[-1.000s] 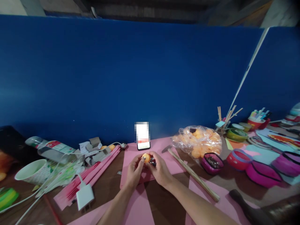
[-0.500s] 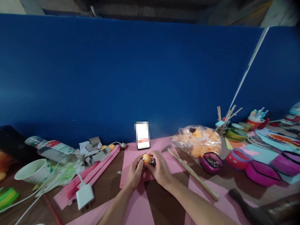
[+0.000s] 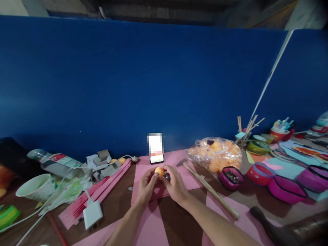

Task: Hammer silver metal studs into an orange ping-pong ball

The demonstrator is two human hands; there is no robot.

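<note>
Over the pink paper (image 3: 191, 179) at the middle of the table, my left hand (image 3: 147, 186) is closed with thumb and fingers round an orange ball (image 3: 160, 170), which looks like a ping-pong ball. My right hand (image 3: 176, 185) is closed on the ball's right side, around a small dark shiny piece (image 3: 167, 175). Whether that piece is fixed to the ball I cannot tell. Just beyond both hands a phone (image 3: 156, 159) leans upright, its screen blurred out.
To the right lie a hammer (image 3: 212, 191), a clear bag of orange balls (image 3: 217, 153) and a purple bowl (image 3: 232, 178) of small metal bits. Pink strips (image 3: 102, 191), a white charger (image 3: 92, 214) and a paper cup (image 3: 37, 186) are on the left. A blue partition (image 3: 164, 75) stands behind.
The ball has turned and shifted slightly left and up in my fingers. My left thumb now presses on its near side, and a shiny spot on its left no longer shows.
</note>
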